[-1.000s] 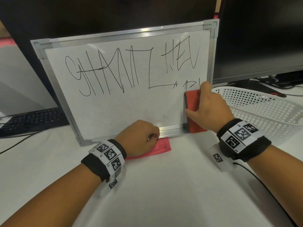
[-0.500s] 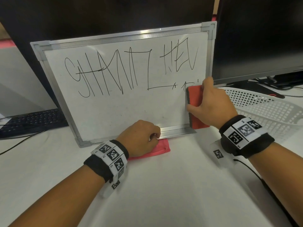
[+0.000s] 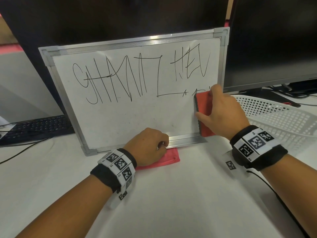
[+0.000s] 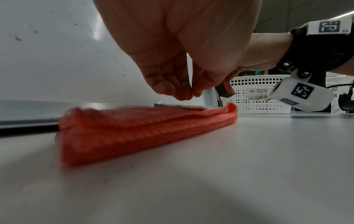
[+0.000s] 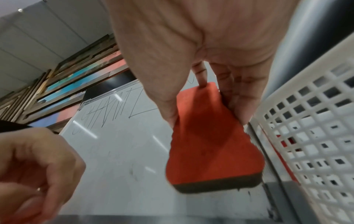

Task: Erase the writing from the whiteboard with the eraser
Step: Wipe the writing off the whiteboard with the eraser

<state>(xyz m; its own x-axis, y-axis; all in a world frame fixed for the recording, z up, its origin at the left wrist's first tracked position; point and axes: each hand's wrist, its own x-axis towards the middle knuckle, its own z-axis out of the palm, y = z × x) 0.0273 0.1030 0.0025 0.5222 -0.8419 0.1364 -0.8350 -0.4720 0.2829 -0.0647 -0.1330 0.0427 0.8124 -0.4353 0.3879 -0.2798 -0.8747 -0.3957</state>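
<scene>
A whiteboard (image 3: 130,114) with an aluminium frame leans upright, with black scribbled writing (image 3: 137,78) across its upper half. My right hand (image 3: 221,114) grips a red eraser (image 3: 203,107) and presses its black felt side flat on the board near the right edge, just below some small marks. From the right wrist view the eraser (image 5: 208,144) sits between thumb and fingers. My left hand (image 3: 147,145) is curled at the board's bottom rail. Its fingertips (image 4: 182,91) are bunched against the thumb and hold nothing, just above a folded red cloth (image 4: 143,130).
A white perforated basket (image 3: 277,121) stands right of the board, close to my right wrist. Dark monitors (image 3: 274,40) rise behind the board. A black keyboard (image 3: 34,129) lies at the left. A thin cable (image 3: 274,194) runs along my right forearm over the white table.
My right hand has slid the eraser a little upward on the board's right side. Some of the small marks above it are gone. The left hand has stayed put.
</scene>
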